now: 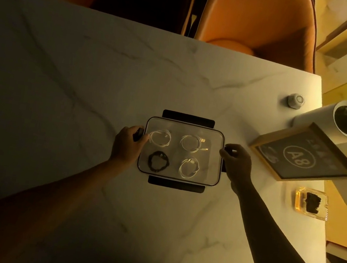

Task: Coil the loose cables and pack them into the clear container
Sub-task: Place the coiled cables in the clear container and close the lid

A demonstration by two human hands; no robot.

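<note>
A clear rectangular container [217, 136] with a transparent lid and black clip flaps stands on the marble table. Inside lie three coiled white cables, at back left [160, 137], back right [192, 143] and front right [189, 168], plus one coiled black cable [158, 160] at front left. My left hand [126, 144] grips the black clip flap on the container's left side. My right hand [237, 162] pinches the black clip flap on its right side. The front [176, 184] and back [188, 118] flaps stick out flat.
A framed "A8" sign [302, 158] leans at the right, with a white cylinder pot [337, 121] behind it and a small round white object [295, 101]. A glass ashtray [311, 204] sits near the right edge. Two chairs [258, 22] stand beyond the table's far edge.
</note>
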